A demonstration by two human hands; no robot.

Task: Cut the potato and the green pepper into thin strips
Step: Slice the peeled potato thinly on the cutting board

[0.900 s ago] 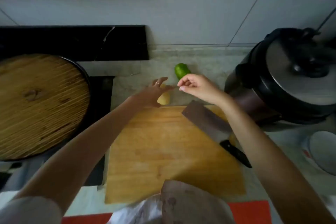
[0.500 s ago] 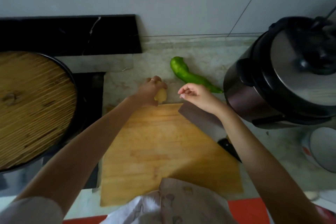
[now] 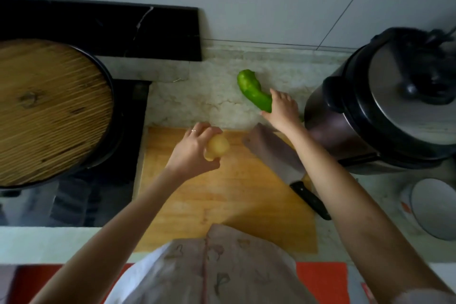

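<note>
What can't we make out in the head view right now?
- green pepper: near end hidden under the right hand; cannot tell whether it grips or only touches.
- potato: left side covered by the left hand, which holds it.
- cleaver: blade blurred, partly under the right forearm.
- cooker: lid blurred, cut by the right edge.
- wooden pot lid: cut by the left edge.

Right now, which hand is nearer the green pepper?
Right. The right hand grips the green pepper on the counter; the left hand holds the potato over the cutting board.
</note>
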